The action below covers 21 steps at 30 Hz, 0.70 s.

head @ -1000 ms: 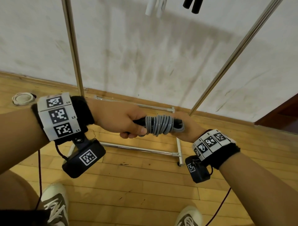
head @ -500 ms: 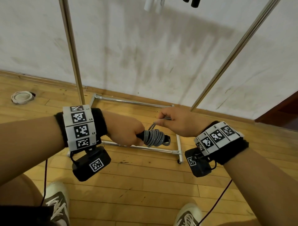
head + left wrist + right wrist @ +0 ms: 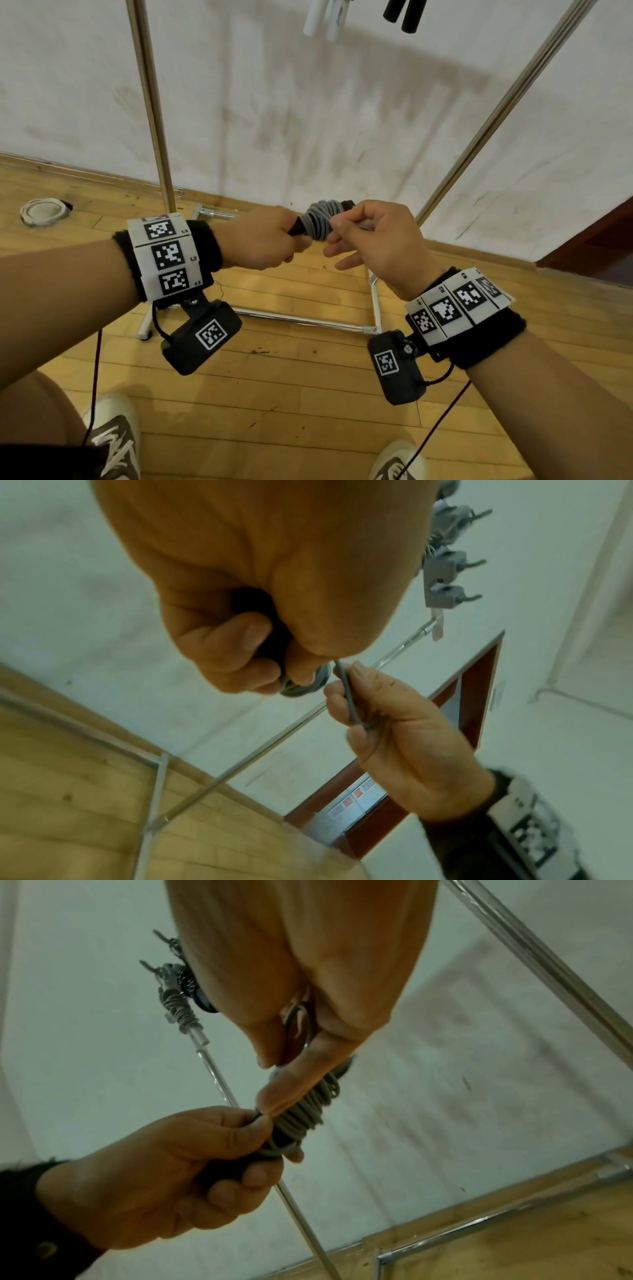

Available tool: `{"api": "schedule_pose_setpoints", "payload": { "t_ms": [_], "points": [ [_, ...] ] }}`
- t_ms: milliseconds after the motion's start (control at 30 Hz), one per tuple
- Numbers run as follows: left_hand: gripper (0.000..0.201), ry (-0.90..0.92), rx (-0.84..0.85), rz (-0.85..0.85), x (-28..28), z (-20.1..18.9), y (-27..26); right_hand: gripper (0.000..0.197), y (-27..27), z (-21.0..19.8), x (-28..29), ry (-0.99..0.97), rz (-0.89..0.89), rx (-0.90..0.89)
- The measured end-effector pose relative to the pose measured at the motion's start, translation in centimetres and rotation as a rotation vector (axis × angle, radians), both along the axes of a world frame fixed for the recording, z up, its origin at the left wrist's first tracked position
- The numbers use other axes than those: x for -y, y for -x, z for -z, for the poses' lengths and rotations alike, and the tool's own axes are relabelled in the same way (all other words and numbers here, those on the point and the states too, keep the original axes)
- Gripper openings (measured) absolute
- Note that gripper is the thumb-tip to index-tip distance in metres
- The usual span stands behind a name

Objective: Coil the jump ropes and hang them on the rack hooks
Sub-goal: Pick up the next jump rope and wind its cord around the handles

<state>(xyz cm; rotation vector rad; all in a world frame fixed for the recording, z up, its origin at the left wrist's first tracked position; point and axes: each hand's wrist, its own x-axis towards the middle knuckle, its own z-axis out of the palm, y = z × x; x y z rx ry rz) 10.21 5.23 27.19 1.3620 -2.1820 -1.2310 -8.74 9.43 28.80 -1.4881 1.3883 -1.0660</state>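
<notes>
A grey jump rope (image 3: 320, 221) is wound in tight turns round its black handles (image 3: 297, 227). My left hand (image 3: 263, 240) grips the handles (image 3: 226, 1171) in a fist just left of the coil (image 3: 301, 1115). My right hand (image 3: 370, 236) pinches a loose loop of the same rope (image 3: 349, 699) between thumb and forefinger, right beside the coil. Other ropes hang from the rack above: white handles (image 3: 323, 19) and black handles (image 3: 404, 13) dangle at the top of the head view. Grey rack hooks (image 3: 448, 561) show in the left wrist view.
The chrome rack has two upright poles (image 3: 150, 102) (image 3: 507, 99) and a floor frame (image 3: 301, 320) on the wooden floor, against a scuffed white wall. A white ring-shaped object (image 3: 42, 212) lies on the floor at left. My shoes (image 3: 113, 438) are at the bottom.
Both hands rose with the coiled rope toward the rack. My right hand shifted from the coil's far end to pinching a loose loop beside it. The left grip stayed.
</notes>
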Motion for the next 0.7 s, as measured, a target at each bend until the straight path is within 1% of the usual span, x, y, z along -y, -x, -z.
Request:
{"api": "schedule_pose_setpoints", "payload": {
  "t_ms": [100,200,367,500,633,700],
  "points": [
    [0.017,-0.019,-0.095,-0.071,-0.3,-0.2,0.2,0.009,0.1,-0.2,-0.1,0.008,0.017,0.107],
    [0.018,-0.003,-0.149,-0.096,-0.6,-0.2,0.4,0.010,0.3,-0.6,-0.1,-0.028,0.068,0.164],
    [0.019,-0.030,-0.210,-0.065,-0.9,-0.2,0.2,0.018,0.8,-1.0,-0.1,-0.122,0.101,0.276],
    [0.020,-0.074,-0.244,-0.031,-1.2,0.0,0.3,0.023,1.2,-0.8,0.0,-0.148,0.152,0.380],
    [0.019,-0.140,-0.273,0.005,-1.4,0.1,0.3,0.033,1.6,-0.6,0.2,-0.172,0.147,0.466],
    [0.019,-0.166,-0.290,0.045,-1.4,0.1,0.1,0.049,1.6,-0.5,0.2,-0.200,0.122,0.521]
  ]
}}
